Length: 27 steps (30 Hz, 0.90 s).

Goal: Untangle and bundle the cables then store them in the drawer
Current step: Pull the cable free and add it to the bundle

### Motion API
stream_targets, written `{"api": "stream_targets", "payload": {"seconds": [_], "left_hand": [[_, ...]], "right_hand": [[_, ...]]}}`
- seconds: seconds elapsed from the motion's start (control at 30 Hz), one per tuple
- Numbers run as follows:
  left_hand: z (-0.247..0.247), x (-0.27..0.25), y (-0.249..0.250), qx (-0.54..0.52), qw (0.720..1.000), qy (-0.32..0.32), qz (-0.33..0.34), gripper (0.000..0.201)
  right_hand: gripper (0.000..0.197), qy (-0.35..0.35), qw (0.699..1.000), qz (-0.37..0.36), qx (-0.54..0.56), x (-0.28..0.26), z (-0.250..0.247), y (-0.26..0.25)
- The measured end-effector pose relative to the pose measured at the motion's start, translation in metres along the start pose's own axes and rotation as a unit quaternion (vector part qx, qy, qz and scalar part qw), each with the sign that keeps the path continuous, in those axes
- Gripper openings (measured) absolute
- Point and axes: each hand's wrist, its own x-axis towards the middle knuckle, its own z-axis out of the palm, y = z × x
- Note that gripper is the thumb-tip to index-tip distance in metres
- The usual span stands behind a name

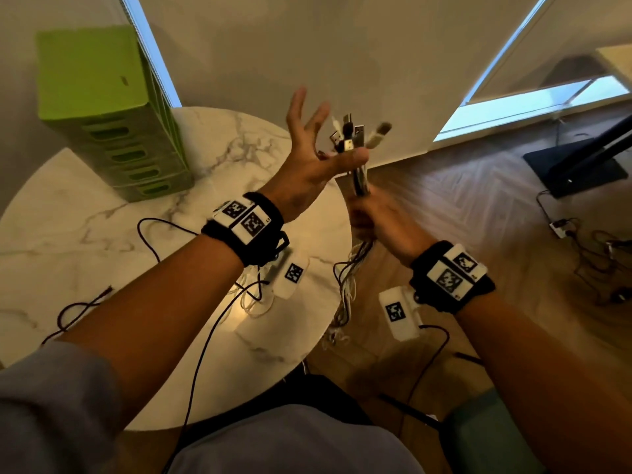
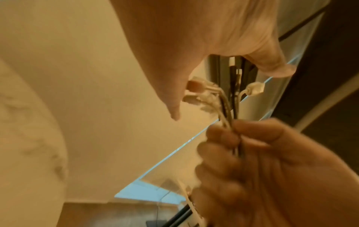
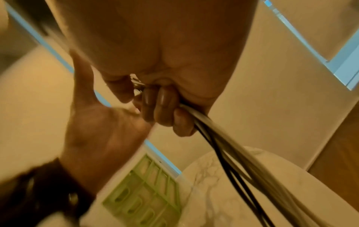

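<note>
My right hand (image 1: 376,217) is clenched round the cables (image 1: 359,181), holding the bunch upright beyond the marble table's (image 1: 68,213) right edge, plugs fanned at the top. My left hand (image 1: 307,155) spreads its fingers, thumb touching the bunch just below the plugs. The green drawer tower (image 1: 113,107) stands far left on the table.

Home room: marble table (image 1: 85,213), wood floor (image 1: 478,206)

No text, label, brand or number is legible anywhere.
</note>
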Motion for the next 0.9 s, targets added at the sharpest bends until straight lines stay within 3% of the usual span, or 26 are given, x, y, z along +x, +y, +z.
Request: {"api": "stream_targets", "payload": {"seconds": [0.07, 0.1, 0.2, 0.23, 0.33, 0.47, 0.53, 0.6, 0.67, 0.73, 0.77, 0.83, 0.9], "left_hand": [[0.007, -0.008, -0.02, 0.048, 0.996, -0.026, -0.072, 0.132], [0.011, -0.011, -0.03, 0.098, 0.988, -0.06, -0.099, 0.122], [0.028, -0.011, -0.034, 0.163, 0.974, -0.12, -0.102, 0.04], [0.034, -0.009, -0.026, 0.174, 0.974, -0.109, -0.099, 0.033], [0.039, 0.002, -0.015, 0.238, 0.968, -0.055, -0.061, 0.045], [0.042, 0.005, -0.005, 0.285, 0.955, -0.066, -0.051, 0.049], [0.041, 0.005, 0.001, 0.278, 0.951, -0.108, -0.079, 0.056], [0.036, 0.001, 0.004, 0.29, 0.94, -0.144, -0.109, 0.061], [0.026, -0.003, 0.006, 0.27, 0.941, -0.161, -0.128, 0.058], [0.017, -0.005, 0.009, 0.206, 0.957, -0.157, -0.132, 0.051], [0.011, -0.005, 0.01, 0.173, 0.964, -0.148, -0.135, 0.048], [0.003, -0.005, 0.01, 0.114, 0.976, -0.122, -0.143, 0.044], [0.001, -0.007, 0.006, 0.055, 0.987, -0.077, -0.131, 0.041]], "right_hand": [[0.013, -0.013, 0.999, -0.03, 0.012, -0.006, -0.007, -0.004], [0.014, -0.016, 0.999, -0.05, -0.007, -0.008, -0.01, -0.004], [0.006, -0.017, 0.989, -0.092, -0.113, -0.01, -0.016, -0.002], [0.004, -0.025, 0.985, -0.092, -0.143, -0.009, -0.018, 0.0], [0.018, -0.009, 0.98, -0.103, -0.168, -0.002, -0.019, 0.014], [0.018, 0.072, 0.992, -0.081, -0.062, 0.014, -0.015, 0.045], [0.022, 0.028, 0.995, -0.037, -0.091, 0.024, -0.011, 0.066], [0.036, -0.064, 0.988, 0.025, -0.141, 0.035, -0.012, 0.088], [0.054, -0.167, 0.951, 0.084, -0.245, 0.044, -0.02, 0.111], [0.032, -0.231, 0.901, 0.115, -0.349, 0.048, -0.037, 0.134], [0.024, -0.216, 0.892, 0.13, -0.376, 0.048, -0.047, 0.141], [0.021, -0.081, 0.876, 0.141, -0.454, 0.05, -0.069, 0.156], [0.025, 0.093, 0.81, 0.115, -0.567, 0.054, -0.081, 0.164]]}}
